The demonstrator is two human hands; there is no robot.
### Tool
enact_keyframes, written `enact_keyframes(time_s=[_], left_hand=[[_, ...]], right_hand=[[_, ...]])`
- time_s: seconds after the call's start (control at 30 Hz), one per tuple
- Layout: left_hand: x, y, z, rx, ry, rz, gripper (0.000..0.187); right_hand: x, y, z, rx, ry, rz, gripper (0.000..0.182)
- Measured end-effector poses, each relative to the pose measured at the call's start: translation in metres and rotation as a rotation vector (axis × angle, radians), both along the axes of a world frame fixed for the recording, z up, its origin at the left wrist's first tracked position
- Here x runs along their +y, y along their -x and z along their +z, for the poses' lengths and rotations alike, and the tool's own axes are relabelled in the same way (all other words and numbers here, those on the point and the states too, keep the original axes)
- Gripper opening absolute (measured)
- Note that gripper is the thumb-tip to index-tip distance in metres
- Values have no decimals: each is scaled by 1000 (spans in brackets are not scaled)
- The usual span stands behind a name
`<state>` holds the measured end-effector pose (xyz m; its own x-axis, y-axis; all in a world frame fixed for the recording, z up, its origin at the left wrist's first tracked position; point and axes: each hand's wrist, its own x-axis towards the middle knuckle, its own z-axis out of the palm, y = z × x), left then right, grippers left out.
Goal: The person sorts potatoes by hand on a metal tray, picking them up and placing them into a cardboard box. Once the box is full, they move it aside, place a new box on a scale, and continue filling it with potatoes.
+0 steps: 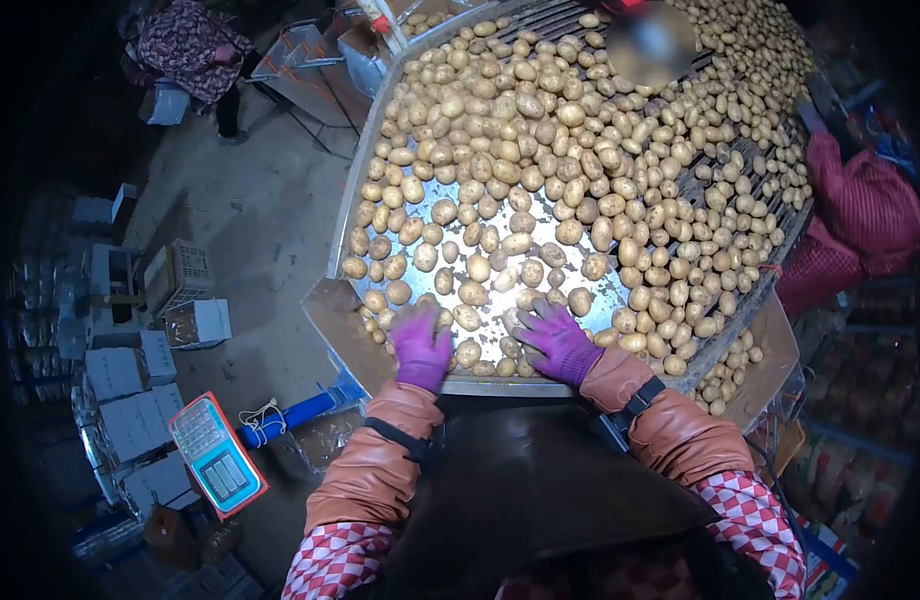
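Many loose potatoes (477, 267) lie on a shiny metal sorting table (440, 193), piled thickly toward the far side and thinner near me. At the near edge, my left hand (420, 345), in a purple glove, rests low among several potatoes with its fingers apart. My right hand (558, 343), gloved the same way, lies palm down with fingers spread, touching or just above a few potatoes. Neither hand is wrapped around a potato. The fingertips are partly hidden against the potatoes.
Dark slatted rollers (735, 165) run under the potatoes at right. A person in red (850, 215) is at the right side, another person (190, 50) at upper left. A digital scale (220, 455), cardboard boxes (130, 380) and a crate (180, 275) are at left.
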<state>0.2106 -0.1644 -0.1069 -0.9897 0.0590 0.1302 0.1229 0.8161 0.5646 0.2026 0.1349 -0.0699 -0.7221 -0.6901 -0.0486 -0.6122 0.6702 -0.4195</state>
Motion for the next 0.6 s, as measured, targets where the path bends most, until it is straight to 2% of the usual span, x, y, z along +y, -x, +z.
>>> enact_keyframes(time_s=[0.1, 0.13, 0.2, 0.23, 0.27, 0.3, 0.37, 0.43, 0.47, 0.5, 0.53, 0.57, 0.6], left_hand=[[60, 7, 42, -18, 34, -437, 52], [58, 11, 36, 30, 115, -513, 52], [48, 23, 18, 131, 279, -667, 51], [42, 41, 30, -210, 327, -542, 54], [31, 46, 32, -236, 383, -326, 60], [9, 47, 17, 91, 256, -217, 58], [-10, 49, 25, -13, 297, -126, 52], [-11, 49, 27, -165, 418, 30, 48], [-1, 57, 33, -99, 349, -5, 47], [17, 69, 36, -36, 275, -41, 46], [39, 84, 41, 25, 199, -76, 45], [62, 95, 41, 79, 120, -111, 43], [87, 109, 38, 121, 41, -227, 44]], right_hand=[[-1, 0, -18, 14, 213, -68, 42], [2, -1, -28, 71, 289, -124, 33], [17, 12, -15, 103, 270, -180, 33], [29, 15, -1, 114, 257, -214, 34], [44, 16, 17, 67, 333, -420, 32], [60, 16, 34, 19, 409, -625, 31], [100, 14, 46, 350, 71, -832, 41], [111, -5, 10, 326, -145, -1003, 55], [106, -14, 14, 308, -262, -1095, 62], [89, -22, 11, 266, -378, -1043, 80], [88, -23, 1, -46, -39, -880, 83], [65, -20, 5, -122, -59, -736, 77], [43, -28, -18, -74, 74, -618, 72]])
